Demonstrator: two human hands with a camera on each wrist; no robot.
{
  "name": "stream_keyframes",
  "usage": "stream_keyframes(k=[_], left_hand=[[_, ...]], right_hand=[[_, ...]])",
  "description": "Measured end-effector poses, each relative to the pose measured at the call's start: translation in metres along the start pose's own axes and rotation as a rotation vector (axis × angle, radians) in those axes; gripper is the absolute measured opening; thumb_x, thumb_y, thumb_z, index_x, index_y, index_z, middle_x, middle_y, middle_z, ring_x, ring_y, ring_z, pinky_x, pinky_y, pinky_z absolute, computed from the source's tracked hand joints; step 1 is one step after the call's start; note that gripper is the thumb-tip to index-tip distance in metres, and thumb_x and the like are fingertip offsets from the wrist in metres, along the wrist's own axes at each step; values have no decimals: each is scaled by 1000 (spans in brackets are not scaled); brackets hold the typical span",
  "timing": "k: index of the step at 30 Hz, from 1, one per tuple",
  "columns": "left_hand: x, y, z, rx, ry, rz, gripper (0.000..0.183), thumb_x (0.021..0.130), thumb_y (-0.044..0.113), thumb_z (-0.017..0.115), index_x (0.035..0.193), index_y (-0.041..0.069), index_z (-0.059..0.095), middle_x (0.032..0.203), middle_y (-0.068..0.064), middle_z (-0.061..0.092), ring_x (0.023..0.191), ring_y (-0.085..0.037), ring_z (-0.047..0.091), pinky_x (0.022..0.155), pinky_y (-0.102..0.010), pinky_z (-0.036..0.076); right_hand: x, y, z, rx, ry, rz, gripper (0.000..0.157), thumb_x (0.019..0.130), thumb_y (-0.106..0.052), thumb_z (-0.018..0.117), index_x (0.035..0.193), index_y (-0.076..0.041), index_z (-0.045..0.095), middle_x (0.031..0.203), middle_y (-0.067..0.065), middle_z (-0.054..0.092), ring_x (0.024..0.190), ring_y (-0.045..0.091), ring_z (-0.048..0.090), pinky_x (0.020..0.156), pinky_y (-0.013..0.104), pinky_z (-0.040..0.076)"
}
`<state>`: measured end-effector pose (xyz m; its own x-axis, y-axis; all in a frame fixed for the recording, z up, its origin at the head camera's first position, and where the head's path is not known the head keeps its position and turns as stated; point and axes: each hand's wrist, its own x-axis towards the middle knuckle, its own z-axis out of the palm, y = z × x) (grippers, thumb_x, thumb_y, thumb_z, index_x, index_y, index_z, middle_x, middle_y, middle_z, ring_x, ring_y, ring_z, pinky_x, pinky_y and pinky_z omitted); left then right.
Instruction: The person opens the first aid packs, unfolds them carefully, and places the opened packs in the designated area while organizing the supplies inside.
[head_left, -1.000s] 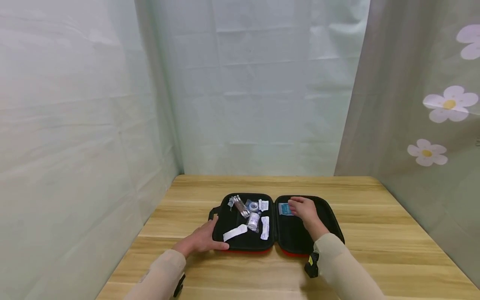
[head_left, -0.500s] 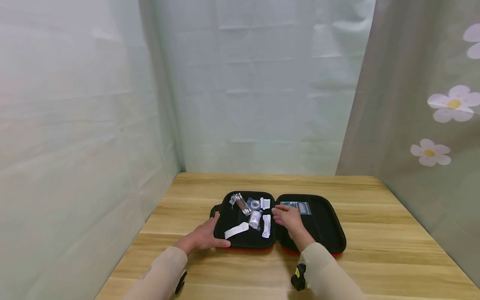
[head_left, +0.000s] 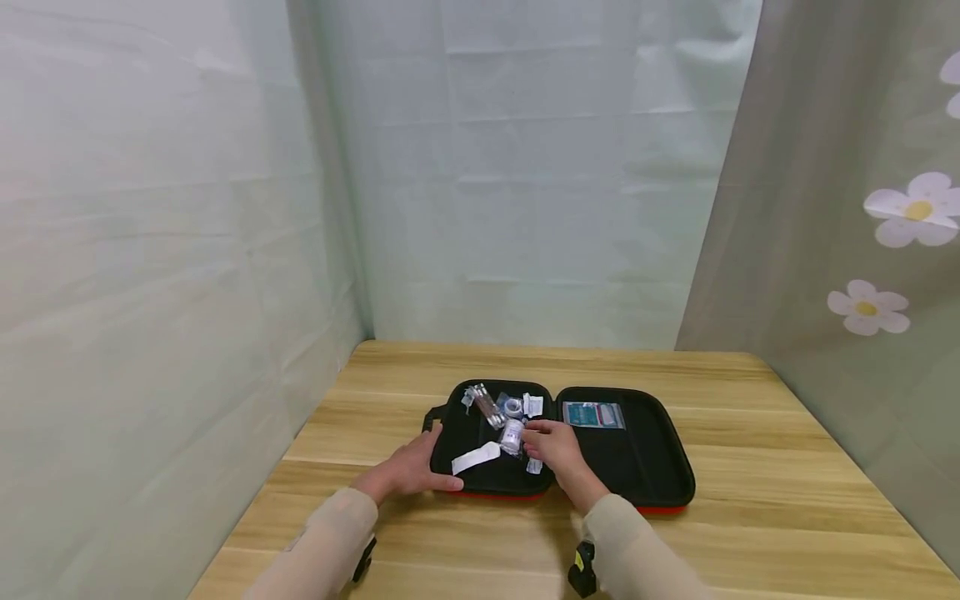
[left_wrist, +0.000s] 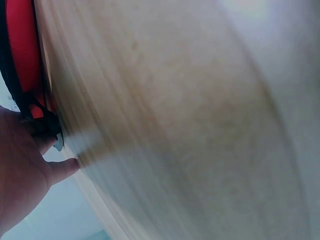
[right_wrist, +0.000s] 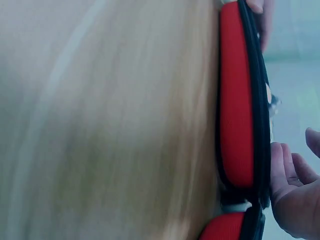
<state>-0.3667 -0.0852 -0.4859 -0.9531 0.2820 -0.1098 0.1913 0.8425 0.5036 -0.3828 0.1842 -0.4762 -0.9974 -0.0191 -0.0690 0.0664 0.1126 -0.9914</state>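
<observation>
Black-lined case (head_left: 495,481): unfolded on the table (head_left: 757,425), roughly midway between its left and right edges — probably spread this way so both halves face up.
Left hand (head_left: 408,468): straddles the case's outer end by the black handle (head_left: 435,410), thumb along the near rim; its grip is spread, not clenched, likely a brace against sliding.
Right hand (head_left: 557,450): over the left half, fingertips beside the white bottle (head_left: 512,435); its grip is slack, grasping nothing that shows (whether it touches the bottle, I cannot tell).
Loose supplies: the silvery bundle (head_left: 487,406), white roll (head_left: 513,407) and small white packet (head_left: 533,405) sit toward the table's far edge, the white strip (head_left: 475,458) nearer the person.
Half-hidden packet (head_left: 534,466): partly under the right hand.
Teal packet (head_left: 593,415): flat in the right half — perhaps set apart for room.
</observation>
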Motion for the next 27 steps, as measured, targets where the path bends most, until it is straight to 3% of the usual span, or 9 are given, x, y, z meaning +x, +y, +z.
stream_keyframes(k=[7,16,27], left_hand=[[0,1,2,-3,0,4,121,73,61,80,155,-3,19,154,-29,31,141,-45,31,112,-56,28],[0,1,0,-8,-3,2,121,73,61,80,155,-4,19,155,-28,30,141,-45,30,112,-58,28],[0,1,2,-11,0,-10,120,73,61,80,155,-3,21,155,-27,30,140,-45,31,112,-58,28]], right_hand=[[-8,5,14,-62,-28,-42,31,90,-6,71,115,12,66,95,15,71,75,20,69,70,32,58],[-11,8,25,-123,-36,-71,29,87,-4,72,112,12,67,96,17,70,76,23,70,71,34,59],[-10,12,35,-180,-12,-77,21,85,-3,74,103,8,71,79,7,68,62,13,63,62,28,57]])
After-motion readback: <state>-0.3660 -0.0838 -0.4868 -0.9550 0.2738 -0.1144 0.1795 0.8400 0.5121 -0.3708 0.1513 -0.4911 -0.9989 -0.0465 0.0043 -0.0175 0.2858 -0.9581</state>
